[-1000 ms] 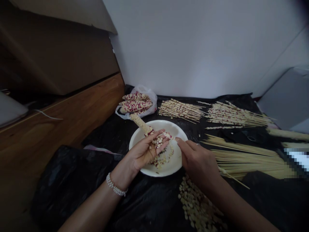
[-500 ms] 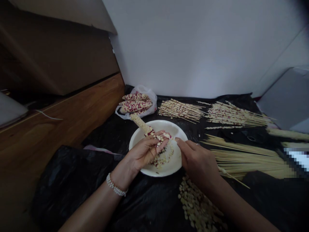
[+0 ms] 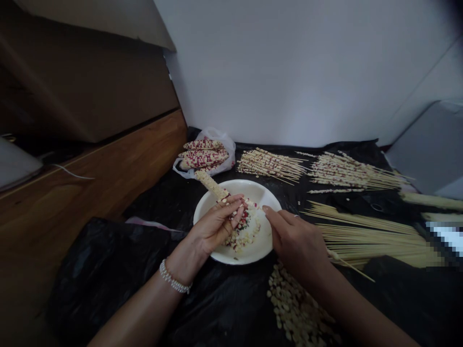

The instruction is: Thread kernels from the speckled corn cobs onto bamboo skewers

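A white bowl (image 3: pixel 202 212) with loose kernels (image 3: pixel 240 236) in its bottom sits in the middle. Over it my left hand (image 3: pixel 220 224) is cupped, palm up, with corn kernels in it and its fingertips at a short row of red and cream kernels (image 3: pixel 250 204). My right hand (image 3: pixel 294 236) is closed at the bowl's right rim, pinching the right end of that row; the stick there is too thin to make out. A mostly stripped corn cob (image 3: pixel 210 184) lies across the bowl's upper left rim, its lower end beside my left fingers.
Red and cream cobs (image 3: pixel 204 156) lie in a plastic bag behind the bowl. Kernel-covered skewers (image 3: pixel 267 163) form two piles further right. Bare sticks (image 3: pixel 372 236) lie at the right, and pale flat pieces (image 3: pixel 292 303) in front. Black sheeting (image 3: pixel 119 270) lies underneath.
The fingers of my left hand have curled in more around the kernels and come closer to the threaded row. My right hand has hardly moved.
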Tool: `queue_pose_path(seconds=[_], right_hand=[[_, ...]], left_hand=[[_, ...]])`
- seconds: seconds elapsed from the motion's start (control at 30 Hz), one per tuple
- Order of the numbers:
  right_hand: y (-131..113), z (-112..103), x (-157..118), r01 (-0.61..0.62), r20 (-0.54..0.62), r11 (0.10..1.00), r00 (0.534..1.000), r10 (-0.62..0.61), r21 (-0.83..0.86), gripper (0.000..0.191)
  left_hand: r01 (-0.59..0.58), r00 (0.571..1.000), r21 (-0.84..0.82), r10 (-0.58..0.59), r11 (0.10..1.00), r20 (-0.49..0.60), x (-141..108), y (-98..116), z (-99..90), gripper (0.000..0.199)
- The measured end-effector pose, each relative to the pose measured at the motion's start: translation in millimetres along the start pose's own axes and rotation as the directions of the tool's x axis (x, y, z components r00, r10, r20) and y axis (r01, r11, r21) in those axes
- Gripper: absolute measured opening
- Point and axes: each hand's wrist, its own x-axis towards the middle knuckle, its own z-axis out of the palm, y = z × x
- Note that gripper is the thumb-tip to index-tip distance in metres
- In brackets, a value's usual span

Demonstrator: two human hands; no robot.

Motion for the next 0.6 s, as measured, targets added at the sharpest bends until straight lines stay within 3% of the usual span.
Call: queue_pose_path(seconds=[0.4,0.6], right_hand=[[-1.8,-0.9,0.9,0.022,0.011,1.0,1.0,-0.022,-0.018,0.035],[-1.9,-0.6,0.0,0.056,0.011,0.997,0.998,-0.055,-0.047,0.037]], left_hand=[[-0.095,0.994,-0.012,0.094,0.995,-0.051,5.1,0.1,-3.1,0.027],[-0.07,0.997,0.001,0.07,0.998,-0.022,2.8,0.7,-1.4,0.027]])
